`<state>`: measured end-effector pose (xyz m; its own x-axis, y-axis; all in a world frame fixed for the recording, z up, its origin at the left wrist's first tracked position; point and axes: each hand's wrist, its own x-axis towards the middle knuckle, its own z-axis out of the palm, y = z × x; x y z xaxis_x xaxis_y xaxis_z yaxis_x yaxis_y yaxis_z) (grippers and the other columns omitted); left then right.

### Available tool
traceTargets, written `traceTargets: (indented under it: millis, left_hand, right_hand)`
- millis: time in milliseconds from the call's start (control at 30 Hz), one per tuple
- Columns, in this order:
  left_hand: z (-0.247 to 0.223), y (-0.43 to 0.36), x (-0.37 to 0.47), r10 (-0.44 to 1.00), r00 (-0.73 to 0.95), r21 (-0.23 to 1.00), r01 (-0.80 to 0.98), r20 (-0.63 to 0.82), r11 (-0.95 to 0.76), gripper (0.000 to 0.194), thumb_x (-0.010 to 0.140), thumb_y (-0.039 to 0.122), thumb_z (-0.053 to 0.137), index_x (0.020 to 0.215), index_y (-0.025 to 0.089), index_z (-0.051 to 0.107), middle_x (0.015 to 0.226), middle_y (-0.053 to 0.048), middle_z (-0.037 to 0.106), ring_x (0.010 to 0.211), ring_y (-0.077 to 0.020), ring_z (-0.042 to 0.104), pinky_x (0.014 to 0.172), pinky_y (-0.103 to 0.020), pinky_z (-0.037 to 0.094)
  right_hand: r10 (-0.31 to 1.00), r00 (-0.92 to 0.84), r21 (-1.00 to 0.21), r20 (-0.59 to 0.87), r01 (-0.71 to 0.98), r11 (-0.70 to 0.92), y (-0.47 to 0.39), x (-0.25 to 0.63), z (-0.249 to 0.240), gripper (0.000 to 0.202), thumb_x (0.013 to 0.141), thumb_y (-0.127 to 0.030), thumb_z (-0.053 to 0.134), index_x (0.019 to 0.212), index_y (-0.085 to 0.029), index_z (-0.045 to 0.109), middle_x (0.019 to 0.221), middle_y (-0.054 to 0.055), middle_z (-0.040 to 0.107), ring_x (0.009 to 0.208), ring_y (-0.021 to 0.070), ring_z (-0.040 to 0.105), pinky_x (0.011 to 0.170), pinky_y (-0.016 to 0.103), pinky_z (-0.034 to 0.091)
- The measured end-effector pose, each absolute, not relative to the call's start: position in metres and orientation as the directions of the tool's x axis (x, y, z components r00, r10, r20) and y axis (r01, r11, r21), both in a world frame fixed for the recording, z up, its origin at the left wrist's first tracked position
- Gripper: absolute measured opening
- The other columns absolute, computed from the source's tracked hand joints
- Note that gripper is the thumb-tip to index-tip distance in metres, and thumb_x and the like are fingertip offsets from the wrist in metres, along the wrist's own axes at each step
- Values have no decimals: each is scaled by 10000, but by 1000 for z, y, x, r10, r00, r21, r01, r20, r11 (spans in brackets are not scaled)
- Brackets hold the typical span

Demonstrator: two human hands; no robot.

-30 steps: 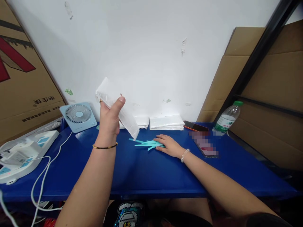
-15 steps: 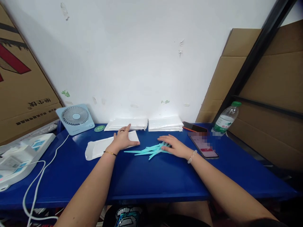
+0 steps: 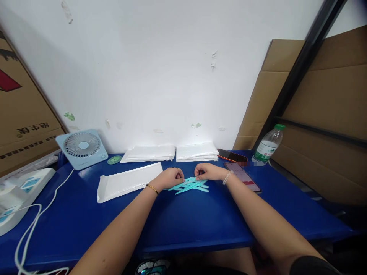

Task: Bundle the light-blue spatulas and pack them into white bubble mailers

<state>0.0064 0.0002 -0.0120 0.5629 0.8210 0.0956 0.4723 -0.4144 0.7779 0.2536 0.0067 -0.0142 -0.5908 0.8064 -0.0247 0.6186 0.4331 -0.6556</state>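
Several thin turquoise strips lie crossed in a loose pile on the blue table. My left hand is closed at the left end of the pile, thumb and fingers pinched on a strip. From the right, my right hand pinches at the top of the pile, its fingertips on a turquoise strip. A white padded envelope lies flat to the left of my left hand, touching nothing in either hand.
Two stacks of white envelopes stand against the wall. At left are a blue fan, a green disc and a power strip with cables. Two phones and a bottle are at right.
My left hand has left the white envelope and moved right to the strips. Both hands have gone from open to pinching. The strips have shifted, and the view has moved slightly.
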Motion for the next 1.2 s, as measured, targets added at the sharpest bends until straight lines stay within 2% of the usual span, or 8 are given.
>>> traceTargets:
  millis: [167,367,600,667,767,867,1033,1200]
  left_hand:
    - [-8,-4,10,814,522,767,404,254,-499,106,710,336,682,673,237,682,622,-17,615,541,-154,492,501,-236,299]
    - [-8,4,15,813,534,695,493,232,-523,174,756,384,631,686,237,692,603,-25,610,513,-156,472,499,-252,288]
    - [-8,20,4,845,510,434,732,160,-525,253,835,387,493,771,227,679,757,-28,670,681,-182,576,611,-265,377]
    - [-9,23,0,851,508,386,764,133,-517,260,836,400,484,885,237,680,808,-28,670,746,-185,591,625,-261,394]
    - [-10,23,-4,850,499,363,771,166,-524,303,810,433,518,1002,241,654,887,-39,657,834,-193,593,649,-259,413]
    - [-8,19,-3,816,550,366,733,176,-573,316,779,483,551,942,237,664,913,-38,645,864,-197,586,682,-265,423]
    - [-7,16,3,765,639,366,695,82,-619,270,723,475,613,825,236,687,848,-19,646,817,-185,587,667,-264,403]
    - [-7,17,3,797,603,397,722,39,-566,202,745,405,588,731,218,663,765,0,658,693,-152,578,592,-252,371]
  right_hand:
    - [864,-500,-810,60,481,335,1,255,-14,282,764,-422,619,828,-148,607,663,-27,526,590,98,456,569,224,377]
    - [906,-403,-876,127,383,293,0,248,-9,278,746,-413,644,802,-143,606,636,-40,491,575,86,426,566,219,345]
    - [960,-276,-922,55,355,155,13,268,-26,246,707,-371,667,759,-135,621,657,-8,577,599,99,481,601,236,373]
    - [965,-257,-894,45,420,154,15,275,-28,243,707,-371,662,767,-137,637,678,6,598,614,111,496,614,247,387]
    - [958,-251,-772,137,578,262,13,276,-26,219,726,-364,648,787,-155,670,756,25,615,674,134,519,649,265,408]
    - [925,-315,-650,214,661,376,7,267,-21,190,755,-350,626,774,-171,687,823,42,615,730,150,543,673,267,419]
    - [893,-422,-461,157,768,444,-5,247,-16,188,684,-366,719,766,-199,690,863,45,604,853,193,542,719,276,401]
    - [874,-467,-442,132,762,474,-4,245,-14,134,718,-323,702,712,-191,682,856,41,597,849,184,538,717,267,391]
